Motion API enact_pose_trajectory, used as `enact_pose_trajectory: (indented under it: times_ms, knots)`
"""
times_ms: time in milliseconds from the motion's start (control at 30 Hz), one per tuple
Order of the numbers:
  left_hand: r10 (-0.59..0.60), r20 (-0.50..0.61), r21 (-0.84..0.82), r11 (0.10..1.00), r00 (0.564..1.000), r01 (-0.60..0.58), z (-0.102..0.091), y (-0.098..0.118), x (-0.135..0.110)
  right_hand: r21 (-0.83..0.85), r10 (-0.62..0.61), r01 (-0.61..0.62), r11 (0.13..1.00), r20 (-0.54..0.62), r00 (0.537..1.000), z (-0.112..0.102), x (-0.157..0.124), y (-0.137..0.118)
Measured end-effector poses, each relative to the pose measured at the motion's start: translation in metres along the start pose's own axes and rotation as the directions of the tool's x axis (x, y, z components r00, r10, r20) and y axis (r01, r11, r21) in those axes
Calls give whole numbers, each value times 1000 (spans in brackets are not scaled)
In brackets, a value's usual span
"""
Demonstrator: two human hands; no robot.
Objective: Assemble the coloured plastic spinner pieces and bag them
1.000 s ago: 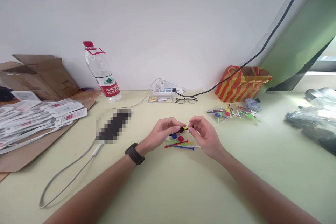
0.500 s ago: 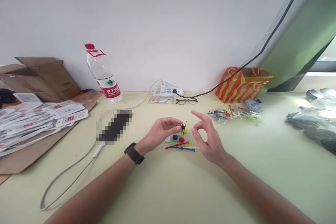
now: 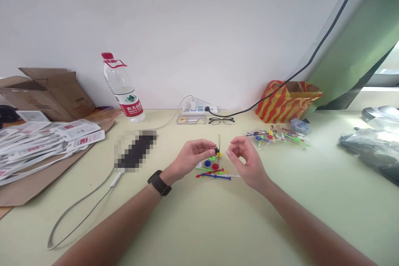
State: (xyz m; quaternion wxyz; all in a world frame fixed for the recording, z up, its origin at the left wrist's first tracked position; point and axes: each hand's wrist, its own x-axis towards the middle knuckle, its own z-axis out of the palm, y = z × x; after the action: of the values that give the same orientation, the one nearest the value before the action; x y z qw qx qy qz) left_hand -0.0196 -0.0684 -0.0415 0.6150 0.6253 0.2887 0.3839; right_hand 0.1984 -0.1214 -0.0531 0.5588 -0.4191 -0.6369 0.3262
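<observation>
My left hand, with a black watch on its wrist, pinches a small black spinner between thumb and fingertips. The spinner's pointer stands nearly upright and is blurred. Just to the right, apart from the spinner, my right hand is curled, its fingertips close to the thumb and nothing seen between them. On the table beneath and between the hands lie a blue disc, a red disc, and white, green and yellow pieces. In front of them are a blue arrow, a red arrow and other coloured arrows.
A clear bag of coloured pieces lies right, before a striped bag. Eyeglasses, a clear case and a power strip line the wall. Leftward are a water bottle, a blurred-out dark object, and piled tags.
The right index finger, stretched out before, is now curled in. The spinner's pointer has turned and become blurred. My left hand has hardly moved.
</observation>
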Motion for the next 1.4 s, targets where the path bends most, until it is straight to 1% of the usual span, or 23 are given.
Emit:
enact_pose_trajectory:
  times_ms: [133, 233, 300, 433, 533, 600, 633, 667, 700, 733, 767, 800, 833, 867, 900, 967, 1033, 1133, 1267, 1400]
  knots:
    - [-22, 28, 5, 1000, 999, 22, 5, 1, -2, -58, -34, 37, 998, 58, 998, 4, -5, 1]
    - [-45, 71, -8, 999, 996, 46, 9, 1, -3, -56, -25, 31, 998, 109, 994, 5, -5, 0]
    - [-47, 84, -20, 999, 995, 49, 10, 1, -3, -54, -27, 33, 998, 117, 993, 6, -6, 0]
    - [-46, 75, -27, 998, 996, 48, 8, -1, -3, -108, -78, 86, 990, 77, 994, 4, -6, -2]
    - [-56, 64, -46, 997, 996, 59, 6, -2, -2, -201, -178, 174, 964, -4, 984, 1, -6, -5]
    - [-66, 56, -57, 996, 996, 70, 4, -4, -1, -233, -254, 240, 942, -31, 967, -1, -7, -8]
    - [-72, 51, -60, 995, 996, 75, 3, -4, -1, -228, -271, 257, 939, -33, 962, -2, -7, -9]
    - [-75, 44, -62, 995, 996, 78, 3, -4, 0, -205, -252, 242, 948, -25, 967, -3, -7, -10]
    - [-77, 36, -65, 995, 996, 79, 2, -5, 0, -164, -187, 185, 969, 5, 982, -4, -6, -11]
    - [-76, 26, -69, 995, 997, 77, 1, -4, 0, -114, -84, 90, 989, 54, 995, -5, -6, -11]
    - [-70, 15, -74, 995, 997, 71, 1, -4, 0, -65, 31, -24, 998, 110, 993, -7, -4, -12]
    - [-62, 5, -80, 995, 998, 63, 0, -4, 1, -24, 129, -126, 992, 157, 979, -8, -3, -12]
    - [-54, -3, -86, 995, 999, 54, 0, -3, 1, 8, 189, -194, 981, 182, 965, -9, -1, -12]
    - [-49, -8, -92, 995, 999, 48, 0, -3, 1, 32, 208, -217, 976, 177, 962, -10, 1, -12]
    - [-47, -10, -96, 994, 999, 46, -1, -2, 1, 45, 192, -200, 979, 146, 971, -10, 2, -11]
    - [-51, -6, -100, 994, 999, 51, 0, -2, 1, 37, 115, -118, 992, 82, 990, -9, 2, -10]
    - [-59, 6, -95, 994, 998, 59, 1, -1, 0, -1, 38, -38, 999, 79, 996, -5, 0, -8]
    - [-66, 32, -75, 995, 997, 68, 3, -1, -1, -79, -46, 56, 995, 119, 992, 1, -4, -4]
    - [-82, 68, -58, 995, 994, 86, 6, -1, -3, -192, -93, 122, 974, 153, 984, 6, -10, 0]
    - [-92, 72, -71, 993, 993, 97, 7, -2, -3, -238, -92, 128, 963, 157, 983, 6, -12, -1]
